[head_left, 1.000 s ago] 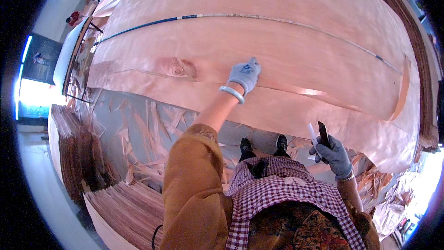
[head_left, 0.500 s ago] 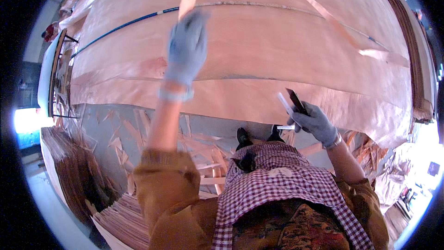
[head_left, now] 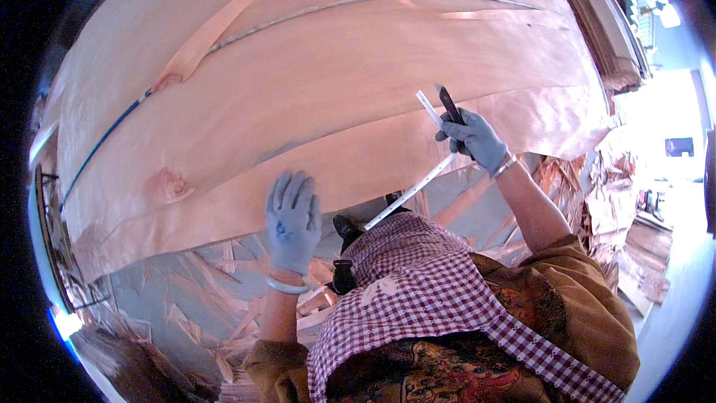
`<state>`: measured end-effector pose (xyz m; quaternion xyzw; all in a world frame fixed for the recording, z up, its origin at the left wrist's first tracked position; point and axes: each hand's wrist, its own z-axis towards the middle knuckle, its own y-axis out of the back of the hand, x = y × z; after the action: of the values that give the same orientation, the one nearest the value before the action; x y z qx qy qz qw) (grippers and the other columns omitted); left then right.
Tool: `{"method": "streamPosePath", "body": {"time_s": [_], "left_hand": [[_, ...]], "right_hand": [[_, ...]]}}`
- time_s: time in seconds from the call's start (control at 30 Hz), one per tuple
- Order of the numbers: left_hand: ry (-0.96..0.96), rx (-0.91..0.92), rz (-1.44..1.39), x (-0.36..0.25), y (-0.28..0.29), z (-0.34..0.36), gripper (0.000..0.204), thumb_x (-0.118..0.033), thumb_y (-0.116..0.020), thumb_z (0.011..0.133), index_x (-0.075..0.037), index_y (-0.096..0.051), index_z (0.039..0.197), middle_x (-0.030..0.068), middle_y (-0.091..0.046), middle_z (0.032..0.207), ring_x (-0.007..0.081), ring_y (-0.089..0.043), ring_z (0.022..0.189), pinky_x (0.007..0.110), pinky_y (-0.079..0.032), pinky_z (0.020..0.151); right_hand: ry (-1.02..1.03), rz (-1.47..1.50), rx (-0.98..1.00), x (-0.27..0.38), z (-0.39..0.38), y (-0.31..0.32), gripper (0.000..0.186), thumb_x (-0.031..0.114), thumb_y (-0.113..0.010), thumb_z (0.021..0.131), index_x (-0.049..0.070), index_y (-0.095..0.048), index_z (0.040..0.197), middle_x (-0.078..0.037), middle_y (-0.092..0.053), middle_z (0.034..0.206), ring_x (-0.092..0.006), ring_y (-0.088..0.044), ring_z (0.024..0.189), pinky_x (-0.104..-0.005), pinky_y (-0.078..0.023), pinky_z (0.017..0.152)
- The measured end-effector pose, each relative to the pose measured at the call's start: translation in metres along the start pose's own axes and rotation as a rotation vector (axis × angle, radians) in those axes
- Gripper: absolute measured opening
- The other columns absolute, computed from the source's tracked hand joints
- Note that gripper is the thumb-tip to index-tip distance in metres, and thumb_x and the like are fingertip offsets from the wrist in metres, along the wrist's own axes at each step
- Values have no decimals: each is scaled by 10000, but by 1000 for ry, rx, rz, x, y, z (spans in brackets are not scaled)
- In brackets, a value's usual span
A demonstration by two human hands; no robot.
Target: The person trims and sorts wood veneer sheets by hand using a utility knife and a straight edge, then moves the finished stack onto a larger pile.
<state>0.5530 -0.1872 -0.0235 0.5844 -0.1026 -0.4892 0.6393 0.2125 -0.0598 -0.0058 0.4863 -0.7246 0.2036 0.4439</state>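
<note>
My left hand (head_left: 293, 222), in a light grey glove, is open with fingers extended at the front edge of a large pale pink veneer sheet (head_left: 350, 67). My right hand (head_left: 471, 139), also gloved, grips a black-handled knife (head_left: 450, 104) and a white strip with small holes (head_left: 404, 196), one piece of which points up and a longer length hangs down to the left. A narrow peeled veneer band (head_left: 194, 46) lies curved over the far part of the sheet, across a thin blue-and-white rod (head_left: 115, 125).
Stacked veneer (head_left: 595, 30) stands at the right side, with more stacks (head_left: 160, 366) at lower left. Torn scraps (head_left: 190, 291) litter the grey floor below the sheet, and a crumpled heap (head_left: 600, 194) sits at the right. A checked apron (head_left: 399, 291) covers my body.
My left hand has swept from the far part of the sheet back toward me and opened. A narrow band now lies over the rod. My right hand has risen with the knife and strip.
</note>
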Motion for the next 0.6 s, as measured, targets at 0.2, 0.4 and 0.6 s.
{"method": "streamPosePath", "body": {"time_s": [0.2,0.4,0.6], "left_hand": [[-321,138,-73,-52,-60,72,312,-123,-544,807,-30,-572,1103,129,-553,1171,307,-476,1137,445,-340,992],[-508,151,36,-91,-142,125,374,-202,-526,823,-50,-545,1164,120,-509,1244,277,-417,1206,426,-296,1014],[-432,281,100,-95,-144,130,470,-308,-517,830,-109,-492,1255,60,-450,1327,228,-366,1262,460,-238,1041]], "right_hand": [[-6,-95,12,-19,29,17,149,169,-611,827,46,-582,907,-31,-595,724,-82,-501,539,-222,-395,465],[109,-424,-42,-28,36,18,370,382,-635,782,14,-605,807,-110,-597,691,-199,-571,621,-334,-456,566],[99,-464,-26,-38,13,21,336,353,-611,768,26,-618,841,-211,-620,810,-355,-625,765,-391,-483,630]]}}
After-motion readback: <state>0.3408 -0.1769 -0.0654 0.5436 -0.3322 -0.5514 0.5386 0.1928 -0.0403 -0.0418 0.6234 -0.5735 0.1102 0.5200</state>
